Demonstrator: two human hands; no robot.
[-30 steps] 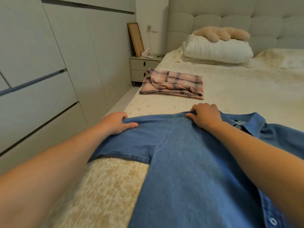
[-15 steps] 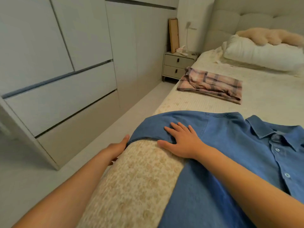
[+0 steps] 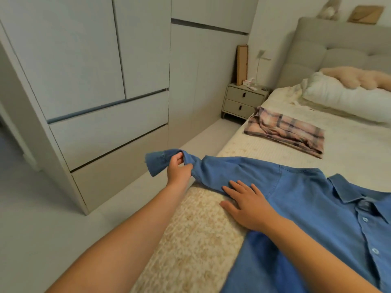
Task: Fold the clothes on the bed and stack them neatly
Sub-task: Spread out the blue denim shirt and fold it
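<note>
White cupboards [image 3: 84, 81] stand along the left side of the room, and a strip of pale floor [image 3: 53, 229] runs between them and the bed [image 3: 190, 240]. On the bed lies a blue shirt [image 3: 306, 208], front side up with its buttons done and its collar pointing toward the right. The shirt body sits close to the near left edge of the bed, and its sleeve [image 3: 211, 168] sticks out past that edge, over the floor. The left hand [image 3: 178, 169] is out past the edge too, with its fingers curled round the bunched sleeve near the cuff, holding it up in the air. The right hand [image 3: 247, 204] lies flat with fingers spread, pressing on the shirt where the sleeve meets the body, its thumb on the bed cover. Farther up the bed, near the same edge, sits a folded pink checked cloth [image 3: 285, 132], well apart from the shirt. Bare bed cover shows between them. A small bedside table [image 3: 243, 102] stands in the corner, and a white pillow [image 3: 349, 102] lies at the head of the bed.
</note>
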